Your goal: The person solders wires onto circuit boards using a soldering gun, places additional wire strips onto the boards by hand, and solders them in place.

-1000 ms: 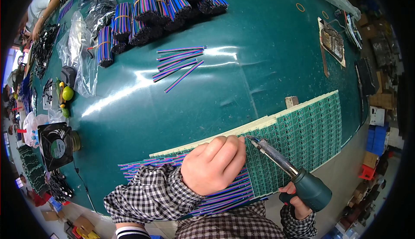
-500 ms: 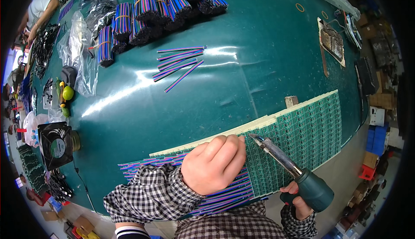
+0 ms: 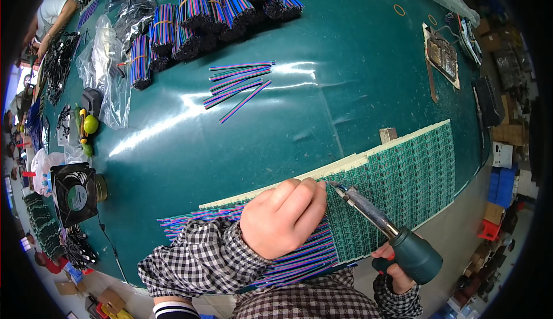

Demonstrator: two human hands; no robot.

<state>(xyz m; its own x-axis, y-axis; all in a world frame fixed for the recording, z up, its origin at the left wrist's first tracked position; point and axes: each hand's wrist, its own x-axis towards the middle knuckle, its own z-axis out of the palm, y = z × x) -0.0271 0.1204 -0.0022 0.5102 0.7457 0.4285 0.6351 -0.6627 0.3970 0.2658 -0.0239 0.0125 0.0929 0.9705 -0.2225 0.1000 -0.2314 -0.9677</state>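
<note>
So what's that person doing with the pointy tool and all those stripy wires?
The person is soldering. The right hand holds a soldering iron with its tip touching the green circuit board panel. The left hand presses down on a row of coloured wires lying along the panel's edge. More loose wires and tied wire bundles wait further back on the green table.

You shifted your soldering iron [image 3: 374, 218] slightly: its tip slid a touch nearer your left hand [image 3: 283, 216] along the green circuit board panel [image 3: 403, 169], and your right hand [image 3: 394, 264] dropped a little lower.
</note>
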